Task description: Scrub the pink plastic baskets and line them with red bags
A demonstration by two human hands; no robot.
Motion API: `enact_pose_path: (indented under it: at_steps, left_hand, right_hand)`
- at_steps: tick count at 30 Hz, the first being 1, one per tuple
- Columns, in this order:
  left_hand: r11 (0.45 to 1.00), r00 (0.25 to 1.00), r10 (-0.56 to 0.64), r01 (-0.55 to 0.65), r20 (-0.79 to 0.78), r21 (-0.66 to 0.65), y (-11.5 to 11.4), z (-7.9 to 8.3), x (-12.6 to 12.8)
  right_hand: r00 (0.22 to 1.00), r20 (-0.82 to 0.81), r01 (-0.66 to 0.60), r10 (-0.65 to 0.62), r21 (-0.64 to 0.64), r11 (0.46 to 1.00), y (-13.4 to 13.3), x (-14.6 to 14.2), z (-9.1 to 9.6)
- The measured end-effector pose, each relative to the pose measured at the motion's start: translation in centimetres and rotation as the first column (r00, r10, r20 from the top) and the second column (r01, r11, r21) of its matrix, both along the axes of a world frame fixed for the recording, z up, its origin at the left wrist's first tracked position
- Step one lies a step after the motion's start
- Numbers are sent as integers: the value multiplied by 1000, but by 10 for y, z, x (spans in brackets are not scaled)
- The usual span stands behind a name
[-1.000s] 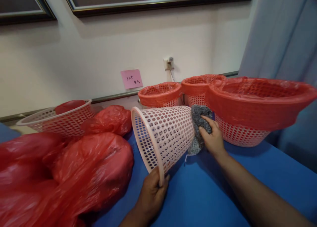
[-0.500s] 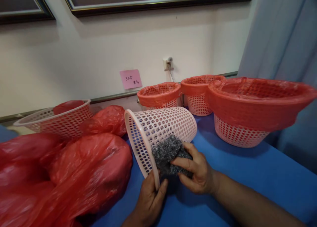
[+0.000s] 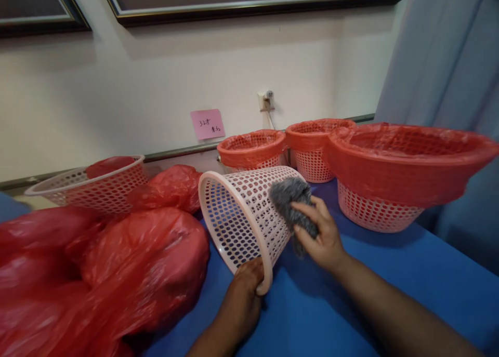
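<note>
A pale pink perforated plastic wastebasket [image 3: 268,211] lies tilted on its side, its mouth turned toward the lower left. My left hand [image 3: 244,292] is closed around the lower edge of its rim, with part of the fingers hidden inside the mouth. In my right hand [image 3: 317,232] is a fuzzy dark grey cloth [image 3: 290,198], pressed against the basket's outer side near the base. Some of the cloth hangs below the fingers.
Red-lined baskets stand at the back [image 3: 251,151], beside it [image 3: 315,151] and at right [image 3: 384,211]. Red plastic bags [image 3: 156,263] fill the left of the blue table [image 3: 312,315], before another pink basket [image 3: 97,188]. A plugged wall socket [image 3: 266,102] and pink note [image 3: 208,124] are behind.
My right hand has slid the cloth from near the rim up and right toward the base. The basket has turned, showing more of its mouth; my left hand still grips the rim.
</note>
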State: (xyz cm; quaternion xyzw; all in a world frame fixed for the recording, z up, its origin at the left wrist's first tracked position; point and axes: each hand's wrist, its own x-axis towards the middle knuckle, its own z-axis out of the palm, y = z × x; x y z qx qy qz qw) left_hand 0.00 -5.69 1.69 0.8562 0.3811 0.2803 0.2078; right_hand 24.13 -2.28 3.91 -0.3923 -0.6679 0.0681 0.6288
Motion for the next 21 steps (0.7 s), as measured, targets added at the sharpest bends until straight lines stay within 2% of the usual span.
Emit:
enact_pose_path:
  at_steps: [3, 4, 6, 8, 9, 11, 12, 14, 15, 17, 18, 19, 21]
  left_hand:
    - [999, 997, 12, -9, 80, -45, -2, 10, 2]
    - [998, 994, 15, -8, 113, -66, -3, 11, 2]
    - [996, 986, 31, -17, 166, -84, -6, 11, 0]
    - [998, 977, 54, -44, 205, -55, -9, 7, -4]
    - [998, 974, 66, -59, 218, -36, -10, 6, -6]
    - [997, 974, 80, -76, 212, -30, -12, 5, -8]
    - [997, 979, 77, -71, 189, -39, -13, 5, -8]
    - [998, 992, 43, -36, 121, -57, -14, 8, -6]
    - [998, 996, 17, -12, 88, -57, -14, 10, -5]
    - [998, 999, -41, 42, 35, -40, -13, 11, -3]
    - [998, 998, -62, 63, 12, -29, -13, 10, -2]
    - [997, 997, -73, 73, -8, -17, -11, 9, -1]
    - [998, 997, -64, 65, -42, 8, -8, 5, -1]
  right_hand:
    - [946, 148, -307, 290, 115, 945, -31, -22, 7]
    - [922, 171, -370, 347, 123, 921, -37, -26, 8]
    - [903, 191, -412, 385, 131, 902, -40, -28, 6]
    - [921, 187, -368, 341, 131, 921, -33, -25, 3]
    - [945, 166, -304, 282, 127, 944, -26, -21, 1]
    - [993, 73, -102, 97, 75, 992, -8, -8, -3]
    - [1000, 12, 13, -14, 21, 1000, 4, 0, -5]
    - [972, -105, 198, -212, -130, 972, 27, 19, -10]
    - [948, -156, 243, -279, -215, 946, 37, 28, -13]
    - [906, -236, 258, -351, -348, 901, 51, 40, -17]
    - [898, -252, 252, -360, -375, 892, 54, 41, -18]
    - [903, -246, 248, -352, -370, 895, 53, 40, -18]
    - [947, -165, 227, -275, -264, 938, 39, 29, -14]
